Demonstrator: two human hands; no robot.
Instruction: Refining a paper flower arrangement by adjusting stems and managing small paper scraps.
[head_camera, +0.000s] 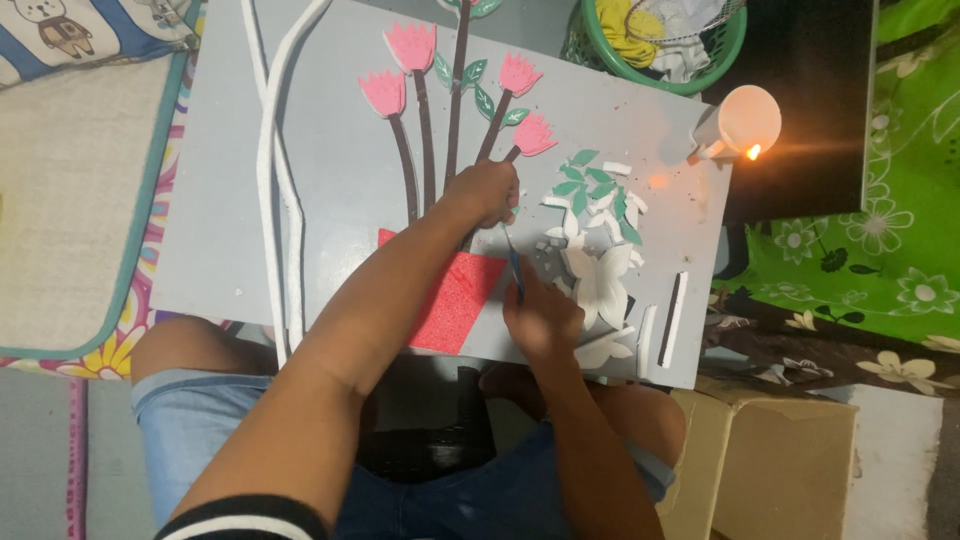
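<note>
A green basket (728, 55) held crumpled cloth. The left hand (487, 190) pinched a brown foam stem (497, 122) on the grey board (330, 160). The right hand (540, 318) gripped a thin blue tool (513, 262) beside white foam petals (600, 280).

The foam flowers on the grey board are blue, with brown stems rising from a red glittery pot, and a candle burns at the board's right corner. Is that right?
Not quite. The head view shows the foam flowers are pink, not blue. The rest holds: brown stems rise from the red glittery pot on the grey board, and a candle burns at the right corner.
</note>
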